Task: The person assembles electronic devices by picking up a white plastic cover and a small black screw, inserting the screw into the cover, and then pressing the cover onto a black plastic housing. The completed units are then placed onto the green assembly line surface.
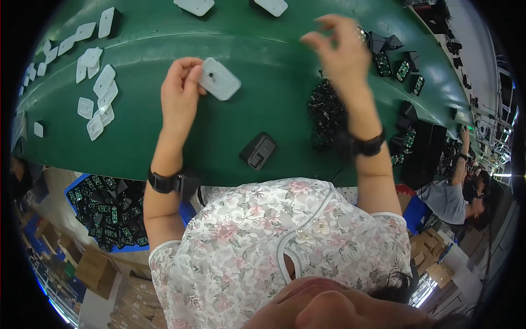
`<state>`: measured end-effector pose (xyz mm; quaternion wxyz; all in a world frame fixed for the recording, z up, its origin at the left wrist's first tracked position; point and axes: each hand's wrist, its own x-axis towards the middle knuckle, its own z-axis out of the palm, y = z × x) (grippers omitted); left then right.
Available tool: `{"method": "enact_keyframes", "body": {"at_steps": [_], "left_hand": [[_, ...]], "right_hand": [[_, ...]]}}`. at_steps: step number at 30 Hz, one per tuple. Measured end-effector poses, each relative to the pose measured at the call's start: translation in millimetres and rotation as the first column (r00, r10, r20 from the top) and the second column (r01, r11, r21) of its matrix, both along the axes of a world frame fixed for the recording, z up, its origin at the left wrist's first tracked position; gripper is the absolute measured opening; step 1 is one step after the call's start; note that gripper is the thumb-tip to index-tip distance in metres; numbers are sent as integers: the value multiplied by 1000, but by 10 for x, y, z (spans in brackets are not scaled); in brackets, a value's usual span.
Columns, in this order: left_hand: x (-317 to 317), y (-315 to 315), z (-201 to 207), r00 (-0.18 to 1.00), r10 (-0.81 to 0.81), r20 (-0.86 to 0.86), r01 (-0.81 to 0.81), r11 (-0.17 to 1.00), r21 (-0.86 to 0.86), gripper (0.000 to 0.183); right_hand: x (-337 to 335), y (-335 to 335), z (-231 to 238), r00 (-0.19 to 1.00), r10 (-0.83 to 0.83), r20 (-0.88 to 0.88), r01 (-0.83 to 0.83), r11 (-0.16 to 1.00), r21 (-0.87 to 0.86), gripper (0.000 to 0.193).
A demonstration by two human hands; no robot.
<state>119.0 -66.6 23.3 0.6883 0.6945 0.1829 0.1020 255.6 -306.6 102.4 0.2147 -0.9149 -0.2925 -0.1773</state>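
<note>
My left hand point(183, 82) pinches the edge of a white plastic cover point(223, 85), a rounded rectangle held just above the green table point(263, 71). A small black part point(211, 74) shows on the cover's face. My right hand point(344, 55) is raised to the right, thumb and forefinger apart, with nothing visible between them. Below that hand lies a heap of small black parts point(324, 112), partly hidden by my forearm. Nearer to me, a black plastic housing point(258, 151) rests on the table between my forearms.
Loose white covers point(107, 90) are scattered at the left, and two white-topped pieces point(196, 5) sit at the far edge. Black housings with green circuit boards point(402, 70) stand at the right. A blue-lined bin of boards point(109, 214) is below left. Another person point(452, 192) works at far right.
</note>
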Motion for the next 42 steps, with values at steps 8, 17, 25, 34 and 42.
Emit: {"method": "enact_keyframes", "body": {"at_steps": [8, 17, 25, 34, 42], "left_hand": [[259, 92, -12, 988, -154, 15, 97, 690, 717, 15], [-156, -153, -10, 987, -104, 120, -60, 456, 888, 57], [-183, -32, -36, 937, -309, 164, 52, 586, 809, 52], [-303, 39, -54, 907, -303, 293, 41, 756, 653, 48], [-333, 58, -135, 919, -342, 194, 35, 563, 826, 49]], "right_hand": [[934, -627, 36, 900, -431, -68, 254, 643, -722, 52], [33, -124, -47, 711, 319, -626, -116, 932, 344, 42], [-255, -101, -29, 899, 239, -367, -309, 940, -143, 41], [-585, 648, -217, 766, 574, -290, -596, 803, 14, 36], [-626, 682, -286, 787, 585, -195, -614, 774, -156, 38]]}}
